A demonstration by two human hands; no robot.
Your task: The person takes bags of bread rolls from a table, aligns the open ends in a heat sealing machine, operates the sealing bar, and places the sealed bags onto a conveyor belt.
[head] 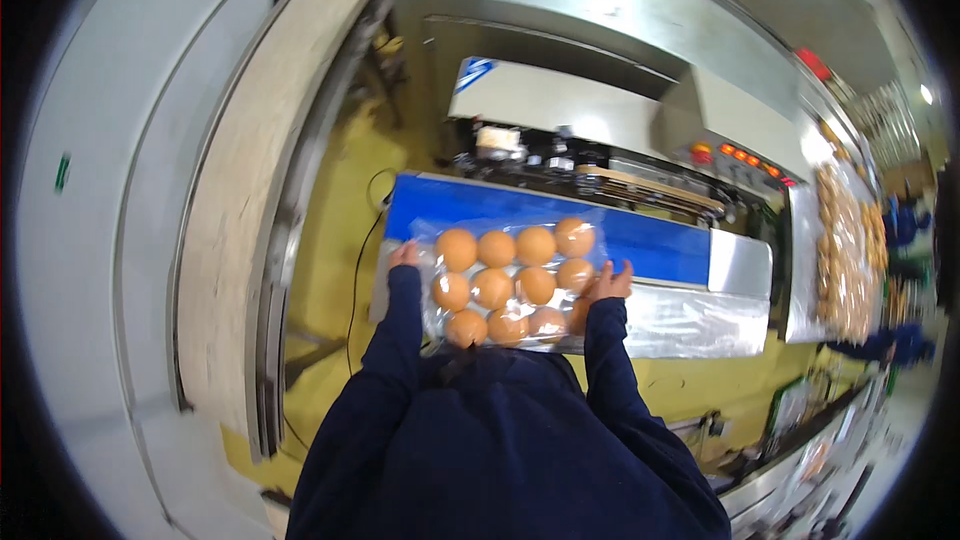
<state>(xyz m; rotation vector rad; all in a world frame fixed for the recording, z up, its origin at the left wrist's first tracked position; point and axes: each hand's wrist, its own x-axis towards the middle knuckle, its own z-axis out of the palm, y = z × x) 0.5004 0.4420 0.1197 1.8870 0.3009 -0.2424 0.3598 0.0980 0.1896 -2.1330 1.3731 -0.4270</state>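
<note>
A clear plastic bag of round brown buns (493, 288) lies flat before me in several rows, its top edge over a blue conveyor belt (660, 249). My left hand (405, 253) holds the bag's left side near the upper corner. At the right side, my right hand (613, 281) grips the bag, partly covering a bun. Below the belt runs a shiny metal shelf (694, 321), partly hidden by the bag. Beyond the belt stands a bag sealing machine (555, 94) with its band and rollers exposed.
The sealer's control box carries a red emergency stop button (701, 153) and lit orange switches (750, 160). Many bagged buns (847, 255) cover a metal table at right. Two people in dark blue (904, 345) are farther right. A long pale-topped bench (255, 187) stands left; a black cable (358, 277) hangs nearby.
</note>
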